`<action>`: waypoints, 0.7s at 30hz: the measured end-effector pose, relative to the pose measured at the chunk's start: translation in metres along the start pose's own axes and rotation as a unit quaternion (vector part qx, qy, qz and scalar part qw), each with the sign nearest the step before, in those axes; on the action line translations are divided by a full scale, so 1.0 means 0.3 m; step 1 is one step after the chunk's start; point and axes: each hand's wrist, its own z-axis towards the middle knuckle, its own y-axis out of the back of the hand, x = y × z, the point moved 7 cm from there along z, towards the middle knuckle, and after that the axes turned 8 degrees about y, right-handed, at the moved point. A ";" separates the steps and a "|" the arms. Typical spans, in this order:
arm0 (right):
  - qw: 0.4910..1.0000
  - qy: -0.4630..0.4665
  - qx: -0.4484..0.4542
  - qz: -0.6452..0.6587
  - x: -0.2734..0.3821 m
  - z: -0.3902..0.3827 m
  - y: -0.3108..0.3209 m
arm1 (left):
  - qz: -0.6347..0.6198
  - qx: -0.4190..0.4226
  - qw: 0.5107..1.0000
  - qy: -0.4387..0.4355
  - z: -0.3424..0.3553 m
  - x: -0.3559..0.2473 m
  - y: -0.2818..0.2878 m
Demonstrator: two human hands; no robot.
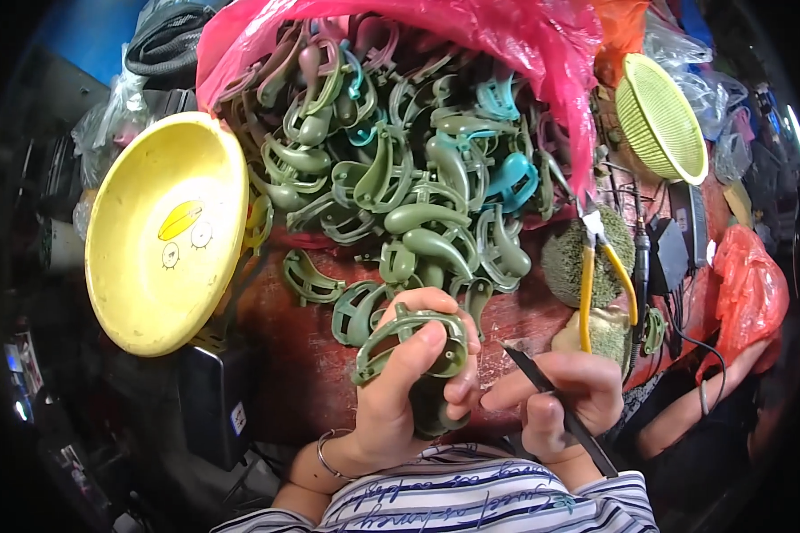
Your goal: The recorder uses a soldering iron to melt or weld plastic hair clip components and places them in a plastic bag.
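My left hand (396, 400) is closed around a green moulded plastic piece (378, 354) with a curved, slotted frame, the thumb pressing on its upper face. Under the fingers shows another dark green rounded part (431, 410); whether it belongs to the same piece I cannot tell. My right hand (587, 382) grips a slim black knife-like tool (542, 380), its pointed end aimed up and left. That tip is apart from the green piece. Just beyond my left hand, loose green pieces (357, 311) lie on the worn red tabletop (284, 382).
A heap of green and teal pieces (391, 169) spills from a pink plastic bag (471, 27). Left stands a yellow basin (138, 275). Right are yellow-handled pliers (587, 293), a pale green basket (662, 124), a red bag (751, 289) and another person's arm (702, 404).
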 end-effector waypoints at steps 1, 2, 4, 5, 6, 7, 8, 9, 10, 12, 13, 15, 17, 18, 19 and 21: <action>1.000 -0.010 0.020 -0.021 0.005 0.005 -0.005 | -0.009 0.007 1.000 0.004 -0.001 0.002 0.000; 0.996 -0.041 0.072 -0.036 0.000 0.004 -0.011 | -0.011 0.006 1.000 0.008 -0.002 0.004 -0.003; 0.999 -0.015 0.047 -0.011 -0.008 -0.008 -0.012 | -0.012 0.001 1.000 0.015 -0.008 0.008 -0.003; 1.000 0.015 0.021 0.013 -0.003 -0.012 -0.007 | -0.012 -0.001 1.000 0.022 -0.005 0.011 -0.002; 1.000 -0.009 -0.001 0.025 -0.005 -0.023 -0.004 | -0.015 0.005 1.000 0.019 -0.002 0.013 0.003; 1.000 -0.011 0.000 0.026 -0.011 -0.024 0.007 | -0.015 0.003 1.000 0.019 -0.002 0.013 0.001; 0.999 0.016 0.013 0.047 -0.003 -0.022 0.018 | -0.031 0.007 0.999 0.025 -0.003 0.013 -0.006; 0.996 0.043 0.026 0.067 0.005 -0.018 0.021 | -0.048 0.011 0.998 0.031 -0.004 0.015 -0.010; 0.995 0.087 0.048 0.014 0.029 0.000 0.013 | -0.048 0.009 0.998 0.031 -0.004 0.014 -0.007; 0.997 0.069 0.029 0.037 0.001 -0.025 0.018 | -0.005 0.021 0.999 0.034 0.000 0.015 -0.016; 0.997 0.051 0.011 0.061 -0.013 -0.035 0.024 | -0.006 0.023 0.999 0.037 0.002 0.018 -0.019; 0.998 0.032 0.009 0.054 -0.019 -0.026 0.020 | 0.010 0.020 0.999 0.045 0.002 0.019 -0.017; 0.999 0.013 0.009 0.047 -0.024 -0.013 0.015 | 0.017 0.026 0.999 0.040 0.000 0.016 -0.015; 0.999 0.007 0.000 0.043 -0.027 -0.003 0.015 | 0.024 0.032 0.999 0.034 -0.004 0.013 -0.015; 0.999 0.001 -0.009 0.039 -0.031 0.001 0.016 | 0.025 0.030 0.999 0.032 -0.007 0.011 -0.012; 1.000 0.014 -0.007 0.021 -0.034 -0.005 0.020 | -0.026 0.044 0.997 0.058 -0.002 0.024 -0.019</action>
